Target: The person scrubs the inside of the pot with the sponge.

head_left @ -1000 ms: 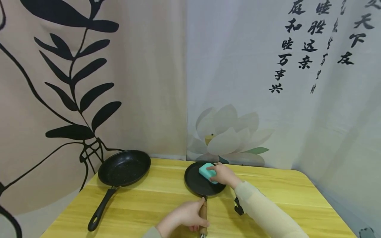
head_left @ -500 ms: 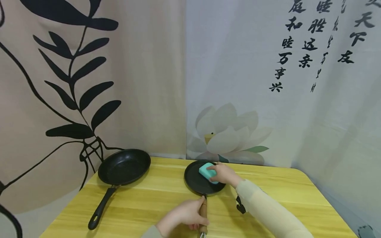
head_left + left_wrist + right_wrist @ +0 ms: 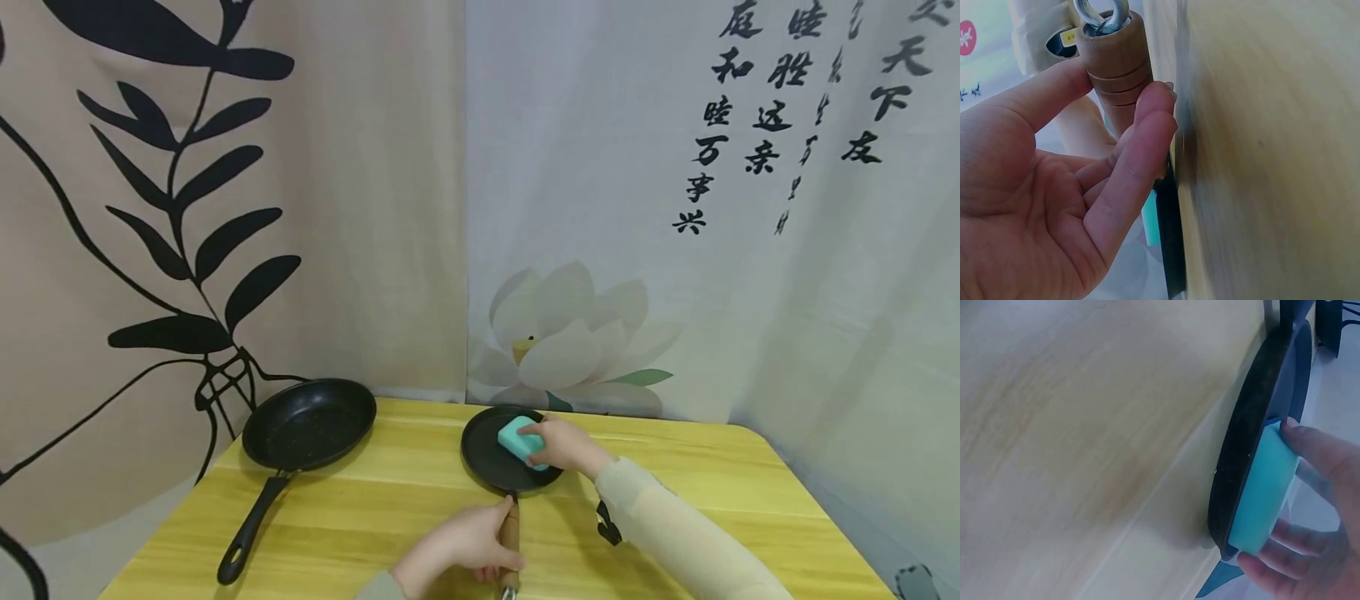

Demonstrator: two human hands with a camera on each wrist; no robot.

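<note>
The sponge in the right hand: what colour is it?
Turquoise; the sponge shows best in the right wrist view.

Our left hand (image 3: pixel 463 546) is low and close to us. Its fingers (image 3: pixel 1141 156) curl around a wooden handle (image 3: pixel 511 537), and our thumb sits on the other side of it. Up close, our palm is turned to the camera.

Our right arm (image 3: pixel 675 542) reaches forward from the right in a pale sleeve. It is bent a little at the wrist. Our right hand (image 3: pixel 564 444) is farther out than the left one. Its fingers (image 3: pixel 1285 540) and thumb hold a green sponge (image 3: pixel 521 441) by its sides and press it down.

Our two hands are near each other but do not touch.
</note>
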